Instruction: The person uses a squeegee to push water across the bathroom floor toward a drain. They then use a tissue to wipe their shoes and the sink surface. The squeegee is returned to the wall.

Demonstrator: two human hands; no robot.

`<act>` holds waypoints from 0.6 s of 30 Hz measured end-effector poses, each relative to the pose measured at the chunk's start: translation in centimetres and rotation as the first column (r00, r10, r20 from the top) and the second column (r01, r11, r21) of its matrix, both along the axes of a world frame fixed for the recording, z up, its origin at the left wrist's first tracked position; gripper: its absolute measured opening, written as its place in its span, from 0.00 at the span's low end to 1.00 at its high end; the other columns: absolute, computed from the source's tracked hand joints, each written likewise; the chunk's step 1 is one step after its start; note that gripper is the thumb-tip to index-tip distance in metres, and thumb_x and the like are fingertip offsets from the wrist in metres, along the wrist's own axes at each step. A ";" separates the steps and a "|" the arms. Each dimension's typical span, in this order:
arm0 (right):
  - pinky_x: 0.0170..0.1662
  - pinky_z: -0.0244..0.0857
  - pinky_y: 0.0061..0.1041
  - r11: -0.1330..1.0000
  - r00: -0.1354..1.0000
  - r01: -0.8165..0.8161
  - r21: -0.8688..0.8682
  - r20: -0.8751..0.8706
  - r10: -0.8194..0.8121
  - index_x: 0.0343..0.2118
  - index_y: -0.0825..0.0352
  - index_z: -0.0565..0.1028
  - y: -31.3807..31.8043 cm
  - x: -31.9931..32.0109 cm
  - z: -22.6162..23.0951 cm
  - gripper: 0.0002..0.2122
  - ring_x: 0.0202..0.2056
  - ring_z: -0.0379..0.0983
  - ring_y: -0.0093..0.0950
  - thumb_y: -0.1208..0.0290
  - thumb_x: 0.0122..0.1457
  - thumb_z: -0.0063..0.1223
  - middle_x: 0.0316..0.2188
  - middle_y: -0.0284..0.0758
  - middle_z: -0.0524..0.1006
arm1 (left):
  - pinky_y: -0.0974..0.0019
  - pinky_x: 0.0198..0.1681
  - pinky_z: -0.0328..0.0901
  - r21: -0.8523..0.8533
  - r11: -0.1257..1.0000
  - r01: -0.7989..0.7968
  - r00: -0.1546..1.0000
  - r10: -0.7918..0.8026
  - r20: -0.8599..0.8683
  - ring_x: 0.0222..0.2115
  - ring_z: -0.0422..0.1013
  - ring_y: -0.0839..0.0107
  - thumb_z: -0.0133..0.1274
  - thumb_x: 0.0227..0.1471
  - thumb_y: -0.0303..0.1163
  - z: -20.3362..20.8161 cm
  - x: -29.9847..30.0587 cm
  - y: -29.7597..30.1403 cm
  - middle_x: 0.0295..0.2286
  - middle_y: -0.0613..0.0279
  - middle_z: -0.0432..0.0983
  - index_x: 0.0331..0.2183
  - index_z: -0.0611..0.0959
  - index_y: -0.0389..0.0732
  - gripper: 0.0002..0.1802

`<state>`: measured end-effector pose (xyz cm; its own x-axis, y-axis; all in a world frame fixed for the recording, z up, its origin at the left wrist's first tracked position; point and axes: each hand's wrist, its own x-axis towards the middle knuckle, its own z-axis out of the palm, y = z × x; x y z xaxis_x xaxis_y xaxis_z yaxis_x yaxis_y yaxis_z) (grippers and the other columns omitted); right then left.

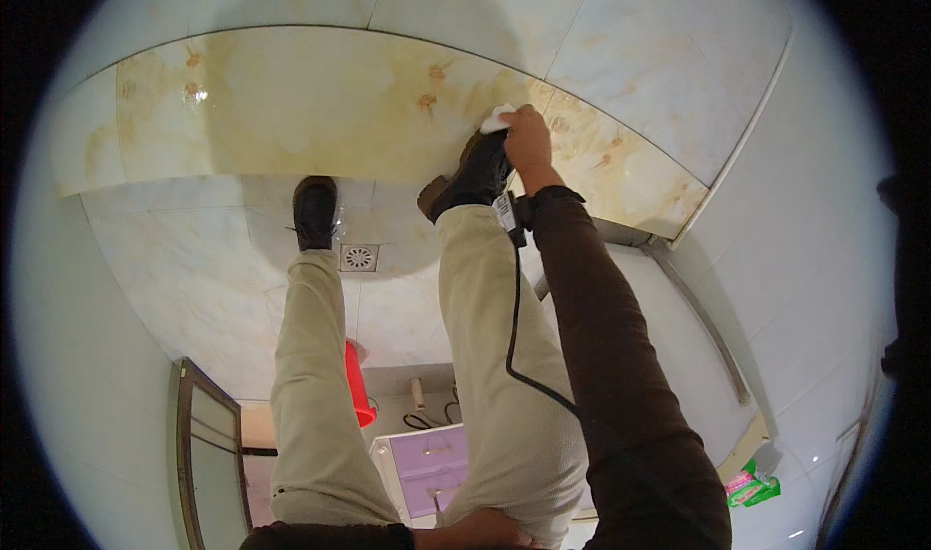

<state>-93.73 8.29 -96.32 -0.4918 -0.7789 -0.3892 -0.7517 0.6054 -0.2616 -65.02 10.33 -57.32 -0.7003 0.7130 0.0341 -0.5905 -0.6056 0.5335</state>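
My right hand (pixel 529 141) is closed around a white wad of tissue or cloth (pixel 497 118) and presses it against the toe of my right shoe (pixel 480 172). That dark shoe has a brown sole and is raised against the yellowish tiled ledge (pixel 291 104). A dark strap with a small device (pixel 519 220) sits on my right wrist, and a black cable (pixel 515 307) trails from it down my sleeve. At the lower edge, my left hand (pixel 480 529) rests across my upper right trouser leg (pixel 504 375); its fingers are mostly out of sight. My left shoe (pixel 315 212) stands on the floor tiles.
A round-holed floor drain (pixel 359 257) lies between my feet. Behind my left leg is a red bucket (pixel 359 385). A purple-fronted cabinet (pixel 427 468) stands between my legs, a framed panel (pixel 210 453) at left, and a green-pink packet (pixel 752 485) at lower right.
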 end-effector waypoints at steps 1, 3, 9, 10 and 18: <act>0.41 0.64 0.32 0.989 0.991 -0.122 0.080 -0.041 0.126 0.28 0.66 0.77 0.0 1.0 -0.6 0.07 0.38 0.67 0.40 0.79 0.45 0.47 0.32 0.39 0.72 | 0.56 0.30 0.62 0.038 0.999 -0.001 1.000 0.001 0.006 0.24 0.71 0.56 0.38 0.51 0.54 -0.2 -0.1 -0.1 0.21 0.53 0.73 0.23 0.79 0.44 0.25; 0.44 0.61 0.28 0.933 0.956 -0.293 0.206 0.075 0.284 0.25 0.66 0.76 0.2 4.8 -1.4 0.06 0.41 0.64 0.38 0.76 0.42 0.50 0.33 0.39 0.71 | 0.57 0.31 0.62 0.097 0.995 0.001 1.000 -0.002 0.012 0.26 0.71 0.56 0.38 0.51 0.55 -0.5 -0.3 -0.6 0.22 0.54 0.74 0.25 0.79 0.45 0.25; 0.43 0.63 0.32 0.764 0.711 -0.537 0.358 0.680 0.181 0.25 0.65 0.76 1.0 13.8 0.3 0.07 0.40 0.67 0.40 0.80 0.43 0.47 0.31 0.40 0.73 | 0.58 0.34 0.62 0.210 0.977 0.037 0.998 -0.025 -0.062 0.29 0.71 0.58 0.37 0.50 0.57 -0.6 0.0 -0.9 0.26 0.55 0.75 0.30 0.79 0.47 0.26; 0.43 0.63 0.33 0.781 0.624 -0.531 0.330 0.775 0.097 0.25 0.65 0.76 0.9 13.2 0.6 0.07 0.39 0.68 0.40 0.80 0.42 0.48 0.31 0.40 0.73 | 0.58 0.35 0.62 0.211 0.977 0.044 0.997 -0.029 -0.074 0.30 0.71 0.59 0.37 0.50 0.58 -0.6 0.2 -0.6 0.27 0.55 0.75 0.31 0.79 0.47 0.26; 0.37 0.64 0.32 0.924 0.937 0.341 -0.173 0.140 -0.319 0.28 0.64 0.73 1.5 0.3 0.2 0.10 0.33 0.70 0.41 0.83 0.41 0.48 0.28 0.38 0.72 | 0.60 0.36 0.63 0.120 0.990 -0.074 0.993 0.061 0.106 0.29 0.70 0.60 0.40 0.50 0.50 0.7 4.2 2.2 0.26 0.58 0.74 0.31 0.79 0.49 0.18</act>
